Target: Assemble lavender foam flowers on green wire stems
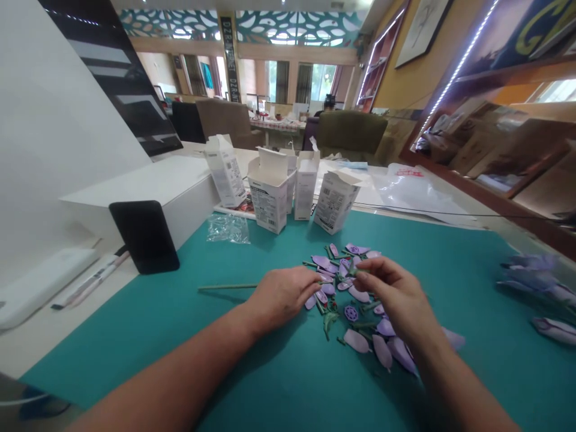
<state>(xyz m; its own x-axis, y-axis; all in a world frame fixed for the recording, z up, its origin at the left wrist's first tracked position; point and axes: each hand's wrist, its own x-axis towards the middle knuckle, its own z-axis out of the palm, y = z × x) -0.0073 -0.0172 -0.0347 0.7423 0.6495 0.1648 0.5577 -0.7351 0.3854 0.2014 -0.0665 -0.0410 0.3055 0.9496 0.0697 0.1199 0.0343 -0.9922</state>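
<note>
My left hand (284,293) is closed, and a thin green plastic stem (227,287) runs through it, sticking out to the left. To its right, my right hand (398,294) pinches a small green plastic piece (354,271) between thumb and fingertips. Between and below the hands lies a loose pile of flower parts: lilac petals (357,341), a round purple wheel-shaped piece (351,313), a green leaf (330,321) and several short green bits. My right hand partly covers the pile.
Several opened white boxes (269,198) stand behind the teal mat (225,354), with clear plastic wrap (228,228) nearby. A black phone (144,236) leans against a white box (189,207) at left. Assembled lilac flowers (535,273) and a lilac bud (555,330) lie at the right.
</note>
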